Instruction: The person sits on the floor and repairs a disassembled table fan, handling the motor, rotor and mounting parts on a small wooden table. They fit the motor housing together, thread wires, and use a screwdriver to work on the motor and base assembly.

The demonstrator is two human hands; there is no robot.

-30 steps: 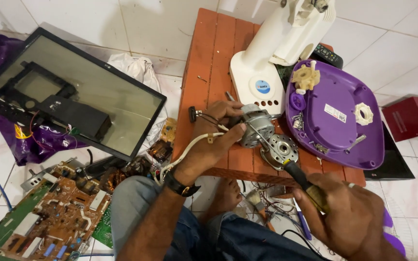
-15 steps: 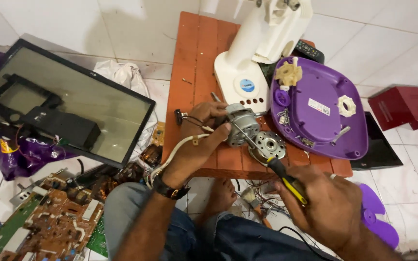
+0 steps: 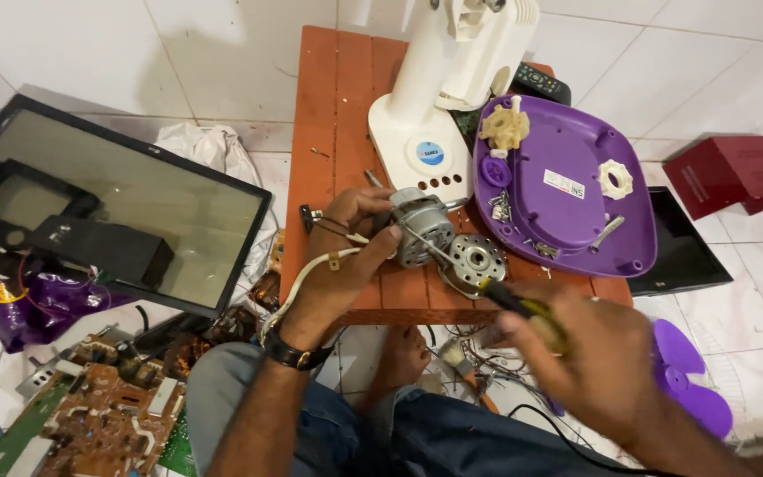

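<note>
- Motor (image 3: pixel 421 228) lies near the front edge of the orange tabletop (image 3: pixel 333 106), gripped from the left side by the left hand (image 3: pixel 346 252), fingers curled round its casing.
- Right hand (image 3: pixel 593 353) is closed round a yellow-and-black screwdriver (image 3: pixel 523 305); the thin shaft slants up to the motor.
- Round metal end plate (image 3: pixel 474 262) sits just right of the motor, under the shaft.
- White fan base (image 3: pixel 421 150) stands just behind the motor; purple cover (image 3: pixel 567 190) fills the right part of the tabletop up to its edge.
- Bare tabletop remains along the left strip and back-left corner.
- Floor left of the tabletop holds a flat screen panel (image 3: pixel 117 208) and circuit boards (image 3: pixel 108 424); wires (image 3: pixel 479 371) lie under the front edge.
</note>
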